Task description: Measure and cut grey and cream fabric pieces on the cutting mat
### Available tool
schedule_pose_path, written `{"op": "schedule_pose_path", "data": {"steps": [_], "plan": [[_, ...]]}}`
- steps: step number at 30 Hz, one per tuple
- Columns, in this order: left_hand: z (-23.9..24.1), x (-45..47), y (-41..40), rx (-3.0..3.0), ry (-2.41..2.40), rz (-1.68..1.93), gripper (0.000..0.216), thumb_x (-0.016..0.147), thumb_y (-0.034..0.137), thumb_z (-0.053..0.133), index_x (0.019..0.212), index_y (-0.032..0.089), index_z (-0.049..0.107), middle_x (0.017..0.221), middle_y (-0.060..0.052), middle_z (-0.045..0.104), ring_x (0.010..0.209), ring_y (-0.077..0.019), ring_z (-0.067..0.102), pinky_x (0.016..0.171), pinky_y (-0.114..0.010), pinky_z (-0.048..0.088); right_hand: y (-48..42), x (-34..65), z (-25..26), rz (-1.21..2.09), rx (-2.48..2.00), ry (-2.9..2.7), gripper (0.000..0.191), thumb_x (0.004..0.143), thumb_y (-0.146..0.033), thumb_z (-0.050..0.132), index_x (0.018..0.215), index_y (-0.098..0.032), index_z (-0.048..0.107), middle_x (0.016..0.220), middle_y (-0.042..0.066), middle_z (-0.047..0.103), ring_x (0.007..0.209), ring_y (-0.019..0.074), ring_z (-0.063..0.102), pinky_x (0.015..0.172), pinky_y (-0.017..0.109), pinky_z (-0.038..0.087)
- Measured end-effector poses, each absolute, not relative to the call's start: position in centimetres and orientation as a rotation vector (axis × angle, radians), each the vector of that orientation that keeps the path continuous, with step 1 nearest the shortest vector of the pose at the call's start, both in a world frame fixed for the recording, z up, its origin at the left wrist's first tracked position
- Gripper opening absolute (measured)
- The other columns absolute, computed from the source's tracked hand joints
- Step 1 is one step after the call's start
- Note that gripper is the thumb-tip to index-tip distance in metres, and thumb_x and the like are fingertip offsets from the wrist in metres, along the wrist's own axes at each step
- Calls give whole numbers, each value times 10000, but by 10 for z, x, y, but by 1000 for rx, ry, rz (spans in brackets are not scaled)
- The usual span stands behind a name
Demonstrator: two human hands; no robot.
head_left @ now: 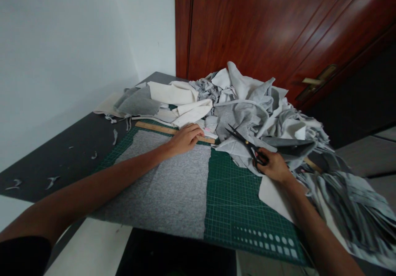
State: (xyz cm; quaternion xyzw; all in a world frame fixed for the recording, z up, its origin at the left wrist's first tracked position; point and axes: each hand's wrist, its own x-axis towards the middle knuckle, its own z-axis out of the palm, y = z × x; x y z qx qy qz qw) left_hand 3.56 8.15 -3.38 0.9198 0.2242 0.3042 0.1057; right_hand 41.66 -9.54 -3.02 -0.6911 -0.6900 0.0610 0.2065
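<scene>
My left hand (187, 138) is closed over a wooden ruler (154, 127), its fingers curled near the ruler's right half. The ruler lies along the far edge of a grey heathered fabric piece (173, 181). That fabric is spread flat on a green cutting mat (235, 193) and reaches the mat's near edge. In my right hand (274, 165) is a pair of black scissors (243, 139), held by the handles. Its blades point away to the left, tips slightly apart, over the edge of a heap of grey fabric (244, 119).
Cream fabric pieces (173, 92) lie behind the ruler. A stack of folded fabric strips (355, 210) sits at the right. Small scraps (52, 182) dot the dark table (77, 156) at left. A wall and a reddish wooden door (247, 24) stand behind.
</scene>
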Motion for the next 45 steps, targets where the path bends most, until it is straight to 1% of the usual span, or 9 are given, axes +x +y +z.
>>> {"op": "schedule_pose_path", "data": {"steps": [4, 8, 18, 21, 29, 34, 39, 42, 45], "plan": [[-38, 33, 85, 2740, 767, 879, 257, 950, 80, 478, 1084, 187, 670, 1134, -105, 684, 1162, -276, 598, 1070, -470, 503, -94, 416, -34, 163, -1884, -1954, 242, 744, -387, 647, 933, -237, 650, 708, -6, 694, 610, 183, 642, 614, 282, 448], [-37, 28, 89, 2770, 791, 804, 201, 1017, 200, 493, 1102, 182, 675, 1137, -121, 675, 1156, -292, 593, 1076, -486, 498, -94, 417, -33, 183, -1859, -1965, 227, 756, -389, 649, 917, -230, 661, 648, -27, 640, 567, 161, 582, 586, 272, 409], [-13, -29, 122, 2824, 694, 478, 300, 1056, 399, 503, 1167, 180, 673, 1163, -122, 691, 1134, -267, 629, 1048, -415, 500, -92, 414, -28, 245, -1818, -1957, 218, 780, -411, 638, 897, -229, 661, 657, -25, 612, 570, 158, 548, 580, 277, 374], [-15, -44, 128, 2802, 727, 442, 306, 1034, 458, 525, 1080, 188, 660, 1096, -111, 689, 1094, -273, 629, 1024, -413, 498, -92, 414, -27, 265, -1822, -1960, 220, 761, -395, 646, 898, -224, 656, 648, -29, 593, 561, 157, 530, 578, 281, 363], [-16, -39, 126, 2753, 850, 373, 240, 998, 410, 497, 994, 196, 606, 1028, -103, 686, 992, -257, 634, 955, -381, 515, -91, 415, -29, 286, -1799, -1951, 222, 757, -383, 646, 912, -225, 663, 661, -30, 607, 575, 158, 538, 585, 275, 365], [-1, -51, 119, 2698, 982, 310, 315, 1057, 427, 402, 1137, 212, 619, 969, -70, 729, 864, -245, 695, 837, -344, 533, -91, 414, -27, 269, -1796, -1969, 208, 780, -391, 626, 900, -224, 655, 656, -31, 600, 566, 153, 532, 583, 275, 360], [15, -82, 108, 2665, 964, 336, 472, 1056, 529, 397, 1331, 203, 600, 1135, -93, 759, 1029, -267, 726, 982, -372, 548, -91, 414, -26, 275, -1799, -1978, 206, 754, -364, 640, 901, -221, 655, 671, -29, 615, 562, 146, 518, 584, 273, 355], [17, -100, 87, 2624, 889, 321, 504, 1041, 603, 417, 1229, 218, 683, 1190, -98, 769, 1108, -280, 716, 1027, -370, 544, -91, 414, -26, 277, -1808, -1972, 218, 750, -367, 642, 908, -219, 662, 675, -23, 619, 574, 153, 538, 590, 276, 363], [13, -110, 54, 2535, 926, 272, 488, 1014, 628, 464, 1116, 223, 716, 1077, -79, 789, 996, -270, 729, 921, -350, 562, -91, 415, -27, 279, -1818, -1967, 227, 753, -372, 648, 918, -217, 671, 687, -13, 635, 591, 163, 563, 601, 281, 374]]}}
